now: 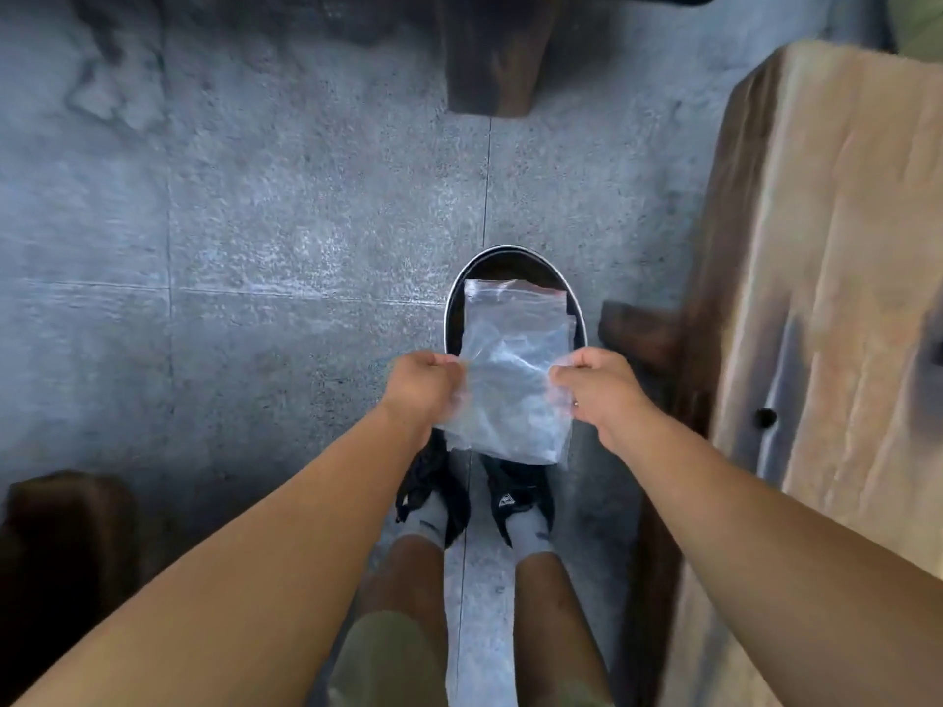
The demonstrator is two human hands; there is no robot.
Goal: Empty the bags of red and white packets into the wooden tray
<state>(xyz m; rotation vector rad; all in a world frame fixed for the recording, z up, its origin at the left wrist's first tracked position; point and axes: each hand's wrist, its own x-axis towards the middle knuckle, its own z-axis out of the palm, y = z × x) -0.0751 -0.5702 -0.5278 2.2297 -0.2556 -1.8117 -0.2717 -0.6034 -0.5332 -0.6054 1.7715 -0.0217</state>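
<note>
We hold bags (515, 369) that look empty over the bin (449, 308).
Fingers of our left hand (426, 385) and right hand (597, 387) pinch them; next we let go.

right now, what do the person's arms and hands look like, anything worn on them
The left arm and right arm are bare as far as the view shows: no sleeves, gloves, watch or bracelet. The left hand wears nothing visible. The right hand has what looks like a thin pale ring on one finger.
</note>
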